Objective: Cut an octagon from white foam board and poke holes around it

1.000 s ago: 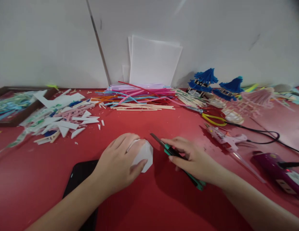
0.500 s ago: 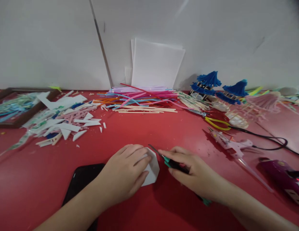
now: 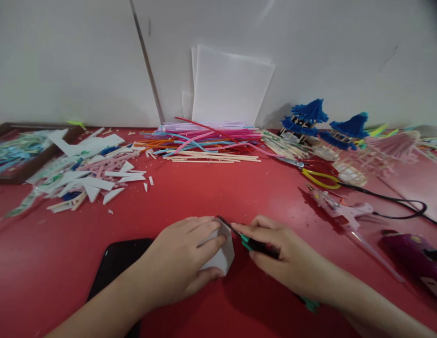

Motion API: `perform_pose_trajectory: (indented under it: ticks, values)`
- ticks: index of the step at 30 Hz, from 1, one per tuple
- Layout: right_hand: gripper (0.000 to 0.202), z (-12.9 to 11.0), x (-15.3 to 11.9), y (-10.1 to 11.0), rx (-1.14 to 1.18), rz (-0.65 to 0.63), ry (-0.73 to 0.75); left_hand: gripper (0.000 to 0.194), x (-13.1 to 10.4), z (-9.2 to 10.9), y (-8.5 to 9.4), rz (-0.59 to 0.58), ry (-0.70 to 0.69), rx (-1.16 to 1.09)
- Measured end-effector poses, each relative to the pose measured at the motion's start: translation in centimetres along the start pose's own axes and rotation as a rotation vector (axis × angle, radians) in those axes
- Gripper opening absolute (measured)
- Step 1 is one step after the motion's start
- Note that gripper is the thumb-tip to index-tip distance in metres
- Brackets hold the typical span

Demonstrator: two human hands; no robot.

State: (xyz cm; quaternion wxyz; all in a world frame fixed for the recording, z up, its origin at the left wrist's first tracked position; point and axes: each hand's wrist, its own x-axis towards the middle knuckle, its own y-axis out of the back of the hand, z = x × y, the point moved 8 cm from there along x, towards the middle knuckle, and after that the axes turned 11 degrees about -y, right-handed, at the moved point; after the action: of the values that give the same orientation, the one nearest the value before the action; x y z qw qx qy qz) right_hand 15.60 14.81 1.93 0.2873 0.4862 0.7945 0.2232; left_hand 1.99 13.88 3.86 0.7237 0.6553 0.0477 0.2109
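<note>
My left hand [image 3: 186, 256] is closed around a small white piece of board [image 3: 223, 253] with angled edges, its fingers covering the left side. In my right hand [image 3: 285, 251] is a craft knife [image 3: 258, 246] with a black and green handle. Its dark blade points up and to the left, and the tip meets or lies very near the board's top edge. Part of the knife handle is hidden by the palm, and its green end shows below the hand. A black phone [image 3: 119, 263] lies beneath my left forearm.
White scraps and pink sticks [image 3: 98, 178] are heaped at left beside a brown frame [image 3: 14, 180]. Pipe cleaners [image 3: 207, 136] lie along the wall. At right are yellow-handled scissors [image 3: 320, 180], a glue gun [image 3: 348, 213], a purple device [image 3: 404, 253] and small blue-roofed models [image 3: 304, 117].
The knife blade has come up against the white board's top edge. My left fingers have shifted slightly right over the board, which has tilted. The camera view has shifted a little.
</note>
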Motion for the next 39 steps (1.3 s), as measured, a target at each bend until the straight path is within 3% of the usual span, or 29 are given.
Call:
perform_pose_trajectory:
  ticks: [8, 12, 19, 39]
  values:
    - [0.061, -0.4, 0.2, 0.2, -0.013, -0.027, 0.015, 0.078, 0.1, 0.1, -0.8, -0.056, 0.049, 0.028]
    - [0.059, -0.9, 0.1, 0.1, -0.055, -0.058, 0.037, 0.074, 0.2, 0.3, -0.9, -0.057, 0.053, 0.045]
    - [0.057, -1.1, 0.0, 0.1, -0.064, 0.026, 0.024, 0.065, 0.3, 0.3, -0.9, -0.040, 0.052, -0.030]
    - [0.056, -1.3, -0.2, 0.2, -0.074, 0.025, 0.046, 0.061, 0.5, 0.1, -1.0, -0.057, 0.090, -0.080]
